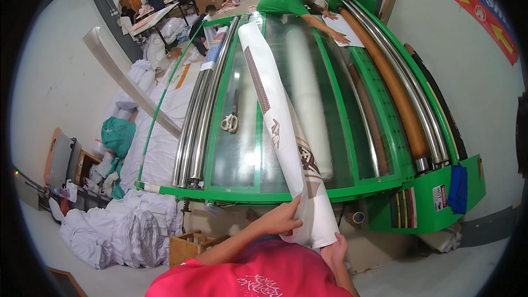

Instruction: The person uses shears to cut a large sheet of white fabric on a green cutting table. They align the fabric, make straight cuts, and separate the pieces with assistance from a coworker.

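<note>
A long white roll of sheet material (324, 214) with brown printed patterns and lettering slants from near my body up over a green-framed machine. My right hand (335, 250) closes round its near end, fingers at the rim. On the left side of the roll, my left hand (280, 218) is against the loose flap, index finger stretched along it and the other fingers bent at the edge. Part of that grip is hidden. Under the roll lies the machine's glassy bed (242, 154), with white-handled scissors (230, 123) left of the roll.
Steel rollers (192, 132) line the machine's left; a brown roller (390, 82) lies right. Across it, a person in green (286, 3) leans over a white sheet (344, 28). White fabric (121, 231) is piled lower left beside a wooden crate (192, 247). A pale tube (129, 80) leans at left.
</note>
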{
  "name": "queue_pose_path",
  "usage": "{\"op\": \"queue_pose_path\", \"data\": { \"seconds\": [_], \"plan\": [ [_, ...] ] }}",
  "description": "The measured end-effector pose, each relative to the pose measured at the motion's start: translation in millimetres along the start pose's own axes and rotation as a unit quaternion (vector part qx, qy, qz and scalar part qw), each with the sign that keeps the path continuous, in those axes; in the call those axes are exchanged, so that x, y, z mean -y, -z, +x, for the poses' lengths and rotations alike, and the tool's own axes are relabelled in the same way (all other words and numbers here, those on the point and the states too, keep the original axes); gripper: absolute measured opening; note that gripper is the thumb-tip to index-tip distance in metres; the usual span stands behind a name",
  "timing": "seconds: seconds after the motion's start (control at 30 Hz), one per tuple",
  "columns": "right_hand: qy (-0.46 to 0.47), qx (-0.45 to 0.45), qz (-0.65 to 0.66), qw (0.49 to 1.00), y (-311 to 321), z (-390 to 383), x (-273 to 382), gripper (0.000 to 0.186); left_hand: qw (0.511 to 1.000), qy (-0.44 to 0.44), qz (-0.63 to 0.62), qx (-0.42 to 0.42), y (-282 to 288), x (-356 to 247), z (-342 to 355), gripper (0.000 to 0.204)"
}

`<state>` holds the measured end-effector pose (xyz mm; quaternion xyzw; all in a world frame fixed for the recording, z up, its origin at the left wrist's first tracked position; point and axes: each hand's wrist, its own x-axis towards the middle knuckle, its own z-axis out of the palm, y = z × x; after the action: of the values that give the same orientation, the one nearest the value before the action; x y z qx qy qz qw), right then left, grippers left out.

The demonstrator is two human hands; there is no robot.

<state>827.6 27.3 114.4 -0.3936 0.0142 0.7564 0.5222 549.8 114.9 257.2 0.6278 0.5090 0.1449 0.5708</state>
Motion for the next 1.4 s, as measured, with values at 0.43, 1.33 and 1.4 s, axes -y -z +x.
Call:
{"op": "queue_pose_path", "data": {
  "seconds": [0.43, 1.33, 1.4],
  "plan": [
    [-0.038, 0.075, 0.079, 0.993, -23, 43, -17, 0.071, 0.988, -0.015, -0.137, -0.068, -49, 17, 135, 0.109],
    [-0.186, 0.024, 0.045, 0.981, -19, 65, -36, 0.054, 0.94, 0.039, -0.178, -0.287, -16, 132, -1, 0.057],
    [-0.232, 0.051, 0.057, 0.97, -22, 67, -45, 0.054, 0.944, 0.045, -0.13, -0.3, -21, 131, -2, 0.07]
  ]
}}
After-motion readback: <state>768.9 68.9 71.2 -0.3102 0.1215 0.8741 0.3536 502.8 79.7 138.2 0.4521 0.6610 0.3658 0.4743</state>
